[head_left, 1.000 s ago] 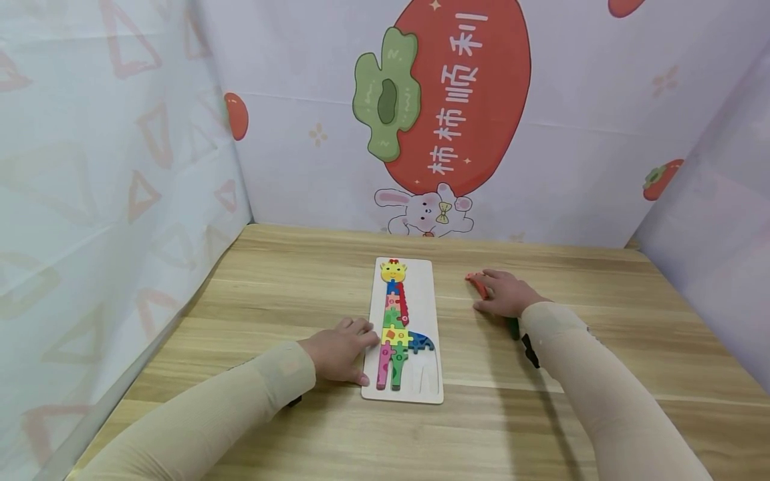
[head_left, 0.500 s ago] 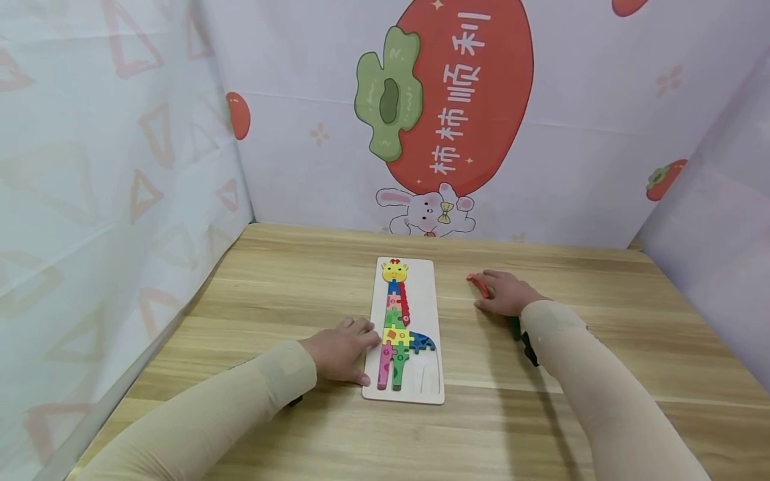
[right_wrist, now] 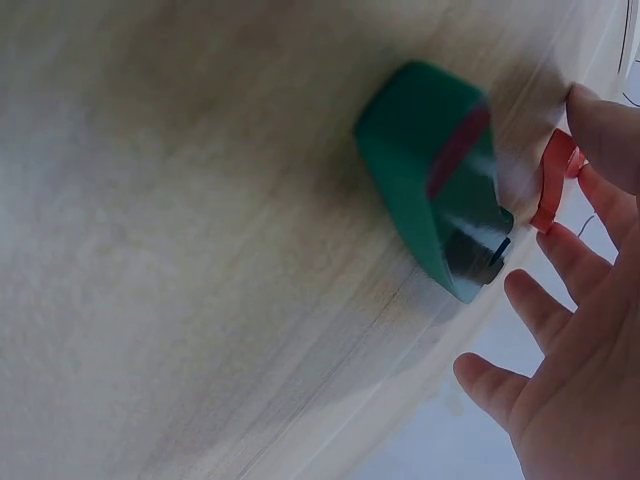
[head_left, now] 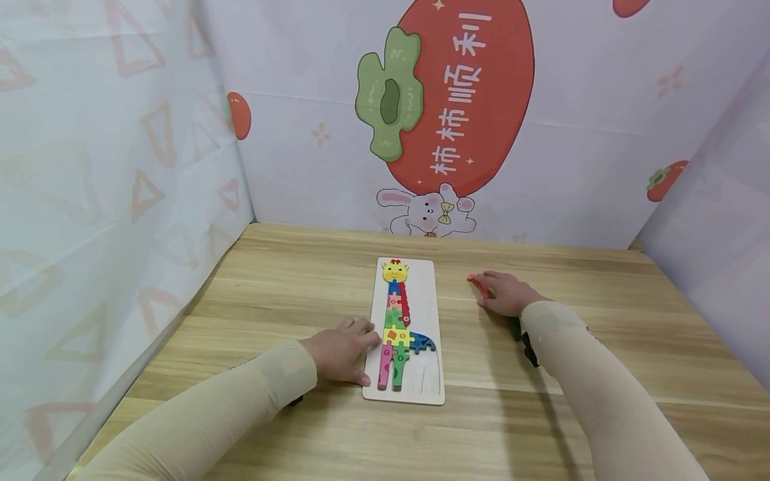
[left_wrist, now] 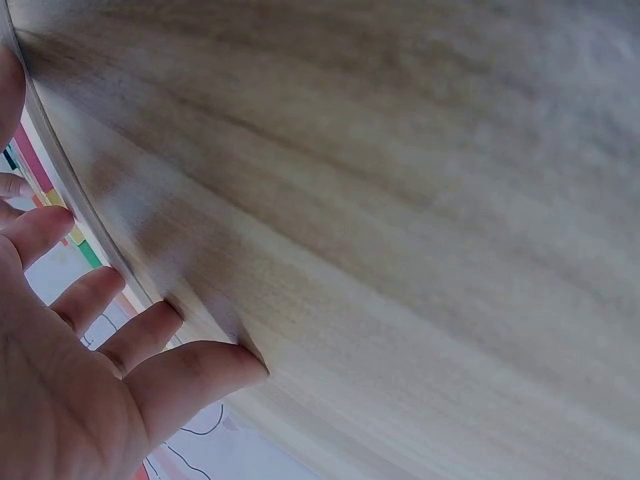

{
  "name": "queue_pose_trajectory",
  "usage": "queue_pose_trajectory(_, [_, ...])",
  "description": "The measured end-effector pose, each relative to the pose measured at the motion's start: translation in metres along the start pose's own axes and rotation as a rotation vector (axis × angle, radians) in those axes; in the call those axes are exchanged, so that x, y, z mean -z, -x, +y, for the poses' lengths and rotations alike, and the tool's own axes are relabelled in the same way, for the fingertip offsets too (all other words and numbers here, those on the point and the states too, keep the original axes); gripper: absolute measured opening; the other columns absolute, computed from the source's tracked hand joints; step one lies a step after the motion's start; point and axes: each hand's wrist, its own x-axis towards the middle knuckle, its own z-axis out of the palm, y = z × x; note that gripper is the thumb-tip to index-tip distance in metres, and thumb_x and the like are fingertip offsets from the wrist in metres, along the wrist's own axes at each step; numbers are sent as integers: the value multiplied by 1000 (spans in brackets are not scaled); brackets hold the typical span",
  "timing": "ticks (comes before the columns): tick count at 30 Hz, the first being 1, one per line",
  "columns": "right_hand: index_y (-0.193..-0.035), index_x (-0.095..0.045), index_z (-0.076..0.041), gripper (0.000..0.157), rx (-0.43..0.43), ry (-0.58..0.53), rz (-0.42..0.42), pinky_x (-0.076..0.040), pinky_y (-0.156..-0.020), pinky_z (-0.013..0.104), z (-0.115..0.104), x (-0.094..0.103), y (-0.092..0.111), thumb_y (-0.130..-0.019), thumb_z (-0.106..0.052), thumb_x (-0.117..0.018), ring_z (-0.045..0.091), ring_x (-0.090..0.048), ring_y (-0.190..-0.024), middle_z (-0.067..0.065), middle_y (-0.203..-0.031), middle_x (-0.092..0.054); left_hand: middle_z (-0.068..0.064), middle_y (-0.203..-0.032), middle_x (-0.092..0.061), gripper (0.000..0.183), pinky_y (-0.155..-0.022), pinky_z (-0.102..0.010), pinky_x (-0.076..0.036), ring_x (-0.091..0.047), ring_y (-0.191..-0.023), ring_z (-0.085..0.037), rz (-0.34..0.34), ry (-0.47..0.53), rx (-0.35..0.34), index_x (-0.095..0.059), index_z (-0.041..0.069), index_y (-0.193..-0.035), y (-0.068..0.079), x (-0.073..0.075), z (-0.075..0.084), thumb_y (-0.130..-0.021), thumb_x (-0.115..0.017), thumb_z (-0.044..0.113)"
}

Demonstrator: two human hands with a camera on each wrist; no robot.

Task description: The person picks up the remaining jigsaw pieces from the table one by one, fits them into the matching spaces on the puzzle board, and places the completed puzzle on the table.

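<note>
Board (head_left: 424, 300) with a giraffe puzzle (head_left: 395, 336) lies flat on the table (head_left: 289, 287) before you in the head view, its long side running away from you. The puzzle's pieces sit snug against each other, presumably so their knobs lock; a bare patch (head_left: 426, 382) with outlines shows beside the legs. Your left hand (head_left: 338, 351) rests at the board's left edge, likely to steady it. Your right hand (head_left: 508, 295) is at a red piece (head_left: 479, 286), with a green piece (head_left: 514, 327) partly hidden near your wrist; both sit to the right of the board, perhaps to leave it uncovered.

In the left wrist view, your fingers are spread along the board's edge, gripping nothing.

In the right wrist view, your fingers are extended and touch the red piece without curling round it; whether your thumb presses it I cannot tell. The green piece is on the table, apart from your fingers.
</note>
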Motion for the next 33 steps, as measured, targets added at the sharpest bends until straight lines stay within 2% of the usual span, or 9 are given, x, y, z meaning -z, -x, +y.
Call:
queue_pose_trajectory(4, [-136,-38,-11,57,-21,-11,3,-31,-94,59,-1,-1,-1,-87,-31,-57,42,-32,-123,22,-138,-33,-1,-136,-34,70,-82,-31,-48,-35,-116,-21,-1,5,2,-45,30,-129,0,0,1,-68,-64,58])
queue_pose_trajectory(14, [-135,-40,-11,55,1,-22,29,-34,-91,58,-2,1,0,-86,-28,-59,41,-37,-118,22,-133,-38,-1,-136,-34,70,-82,-31,-48,-35,-117,-21,-1,3,9,-44,30,-129,0,0,1,-68,-64,58])
queue_pose_trajectory(20, [-135,-41,-11,57,-10,-34,42,-33,-92,58,-3,2,1,-86,-30,-60,41,-37,-118,22,-133,-38,0,-136,-34,70,-82,-30,-48,-34,-117,-21,-2,-6,12,-44,30,-129,-1,-2,1,-68,-64,58])
queue_pose_trajectory(27, [-133,-44,-10,57,18,-48,94,-33,-93,57,-5,3,1,-84,-32,-62,42,-36,-119,23,-133,-38,-1,-136,-34,71,-81,-30,-49,-35,-117,-21,-3,-4,13,-44,30,-130,-1,-2,1,-68,-64,58])
queue_pose_trajectory(33, [-134,-44,-13,58,-9,-68,105,-32,-94,57,-7,3,-2,-83,-34,-64,39,-35,-119,20,-134,-38,-1,-135,-34,70,-81,-30,-49,-35,-117,-21,0,0,10,-45,29,-129,0,-1,1,-68,-64,58])
